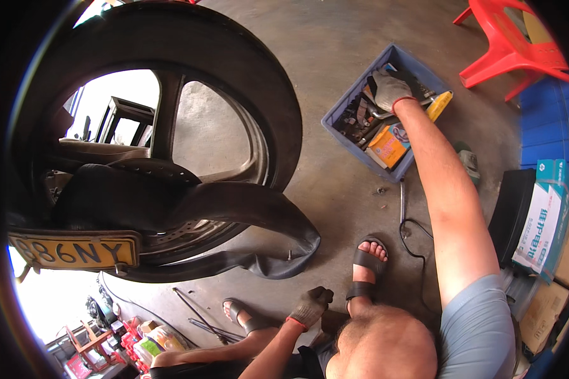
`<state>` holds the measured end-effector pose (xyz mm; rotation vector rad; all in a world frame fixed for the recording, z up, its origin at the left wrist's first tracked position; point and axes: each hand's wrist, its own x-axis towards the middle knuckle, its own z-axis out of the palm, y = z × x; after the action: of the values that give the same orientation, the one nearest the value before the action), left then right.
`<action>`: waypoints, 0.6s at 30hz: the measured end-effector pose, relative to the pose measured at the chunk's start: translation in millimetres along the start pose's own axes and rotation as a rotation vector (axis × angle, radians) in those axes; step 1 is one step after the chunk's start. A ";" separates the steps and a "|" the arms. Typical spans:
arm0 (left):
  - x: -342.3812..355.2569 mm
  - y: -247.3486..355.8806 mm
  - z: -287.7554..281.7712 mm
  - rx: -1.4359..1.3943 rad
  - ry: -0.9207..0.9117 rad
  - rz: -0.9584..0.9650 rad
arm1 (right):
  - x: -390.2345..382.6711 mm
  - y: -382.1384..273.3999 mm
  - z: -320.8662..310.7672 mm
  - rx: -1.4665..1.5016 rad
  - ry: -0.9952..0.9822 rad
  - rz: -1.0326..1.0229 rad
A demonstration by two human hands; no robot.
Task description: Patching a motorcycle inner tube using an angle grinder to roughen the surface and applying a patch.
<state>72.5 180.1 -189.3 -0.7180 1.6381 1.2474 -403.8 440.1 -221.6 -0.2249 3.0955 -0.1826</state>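
Observation:
My right hand (pixel 391 91), in a grey-white work glove with a red cuff, reaches into a blue plastic crate (pixel 337 131) at the upper right. Its fingers point down among metal tools and dark parts; the back of the glove hides what they touch. Beside it lie an orange box (pixel 385 146) and a yellow package (pixel 440 106). My left hand (pixel 310 307), in a glove with dark fingertips, is closed near my knees; whatever it may hold is hidden. On the left stands a wheel with a black tire (pixel 269 82). A limp black inner tube (pixel 278 211) hangs from it, its valve stem showing.
A yellow licence plate (pixel 76 251) juts out below the wheel. A metal rod (pixel 403 202) and a black cable (pixel 423 252) lie on the floor near my foot. A red plastic stool (pixel 512 47) and stacked cartons (pixel 544 221) stand right. Long dark bars (pixel 199 312) lie lower left.

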 end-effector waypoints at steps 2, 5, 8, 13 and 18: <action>-4.0 4.8 2.0 -0.001 -0.016 0.047 | 6.6 7.9 -4.6 -0.124 -0.148 0.019; 0.8 -5.3 -1.9 0.061 -0.019 0.059 | 5.8 4.2 -30.6 -0.093 -0.074 -0.039; 4.2 -6.2 -1.3 0.102 -0.032 0.208 | 2.7 41.7 -33.1 -0.054 0.099 -0.137; 5.7 0.9 -2.5 0.023 -0.008 0.061 | -39.0 70.4 -113.4 0.201 0.455 -0.007; 1.4 15.3 -1.1 -0.047 -0.023 0.075 | -123.2 37.0 -183.0 0.556 0.556 0.165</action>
<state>58.4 184.0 -184.4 -0.6737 1.6345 1.3465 -294.7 515.4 -41.4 0.1255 3.3743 -1.2656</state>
